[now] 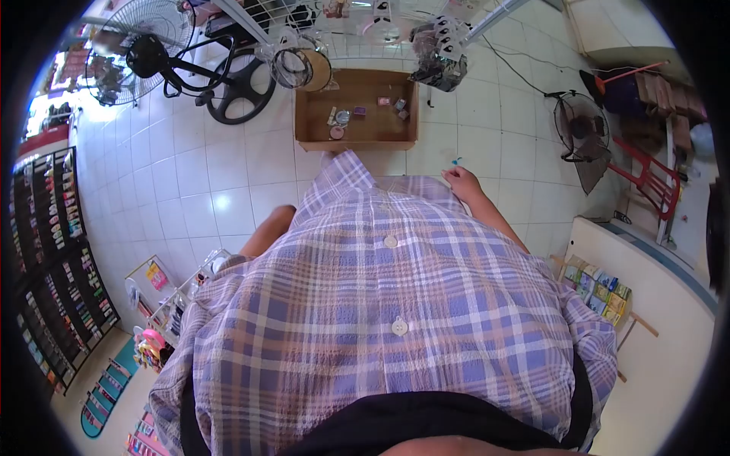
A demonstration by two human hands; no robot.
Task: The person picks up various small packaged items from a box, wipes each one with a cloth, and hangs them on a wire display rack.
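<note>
Brown cardboard box, open, rect. (357, 144): floor, far ctr.; few small pkgs. (359, 111) inside, remaining qty. unclear. R hand (464, 185): fingers curled, near small teal item (456, 161), pinch unconfirmed. L arm (266, 232): hand obscured, state can't tell.

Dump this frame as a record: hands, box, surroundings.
left hand: not visible; forearm runs behind the plaid shirt
right hand: fingers curled, beside a small blue-green object; grip unclear
box: open-topped, brown, on tiled floor
box contents: scattered small packs, some round; labels unreadable
fans: black one far left, another far right
rack: dark, left edge, rows of small goods
</note>
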